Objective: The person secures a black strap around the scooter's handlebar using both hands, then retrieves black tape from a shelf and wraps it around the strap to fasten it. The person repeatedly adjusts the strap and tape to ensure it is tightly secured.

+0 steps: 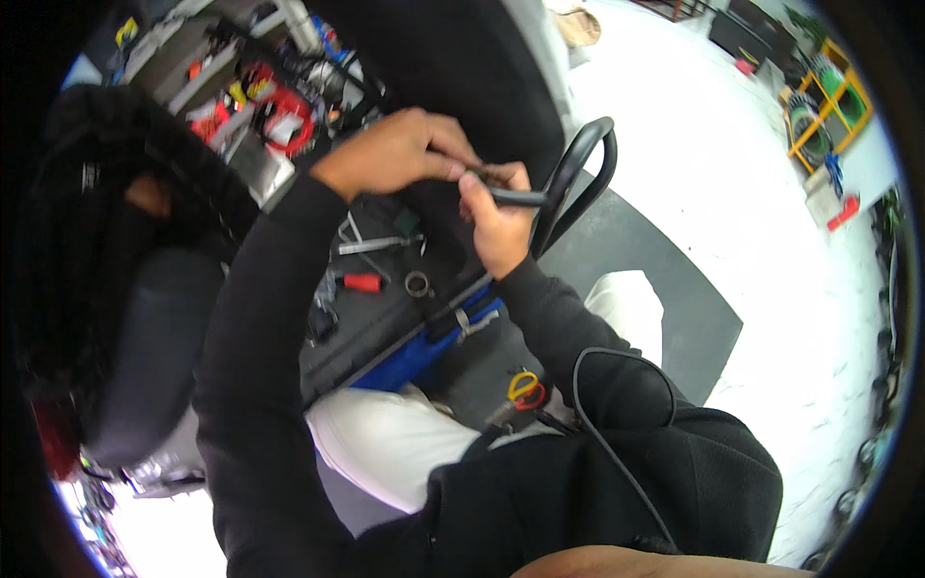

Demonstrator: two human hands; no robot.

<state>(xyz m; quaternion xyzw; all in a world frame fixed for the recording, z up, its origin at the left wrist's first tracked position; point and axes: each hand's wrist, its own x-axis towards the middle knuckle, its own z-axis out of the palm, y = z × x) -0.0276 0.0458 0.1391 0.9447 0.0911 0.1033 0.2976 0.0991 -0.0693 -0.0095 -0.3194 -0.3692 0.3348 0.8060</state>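
My left hand (405, 152) reaches across from the left, its fingers pinched close to the tips of my right hand (498, 223). What the left fingers hold, if anything, is hidden. My right hand is closed around a short dark rod-shaped tool (520, 197), whose blunt end sticks out to the right, close to a bent black tubular handle (590, 159). Below the hands, on a dark work surface (332, 361), are a metal ring (416, 283), a piece with a red grip (362, 282) and a slim silver metal tool (371, 245).
Scissors (523, 388) with yellow and red handles lie near my lap, beside a blue strip (405, 361). Another person in dark clothing (145, 337) is close on the left. Shelves with tools and red coils (289, 120) stand at the far left; a yellow rack (833, 106) stands far right.
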